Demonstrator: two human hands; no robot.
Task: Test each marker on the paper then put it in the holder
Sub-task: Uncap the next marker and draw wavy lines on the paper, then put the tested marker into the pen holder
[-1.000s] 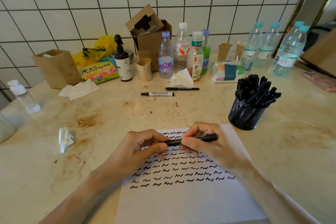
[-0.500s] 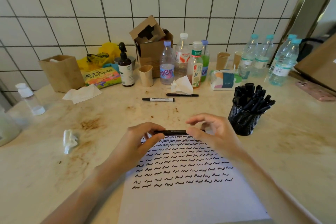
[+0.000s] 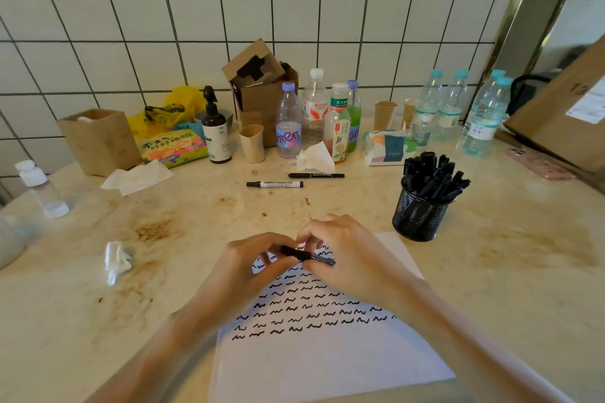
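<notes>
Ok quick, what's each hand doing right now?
Left hand: fingers pinch one end of the black marker over the paper.
Right hand: fingers curled round the same marker's other end.

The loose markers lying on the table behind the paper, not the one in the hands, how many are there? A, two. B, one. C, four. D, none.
A: two capped markers lie apart from the hands, a white-barrelled marker and a thinner black marker just behind it, near the crumpled tissue; the rest stand in the mesh holder.
</notes>
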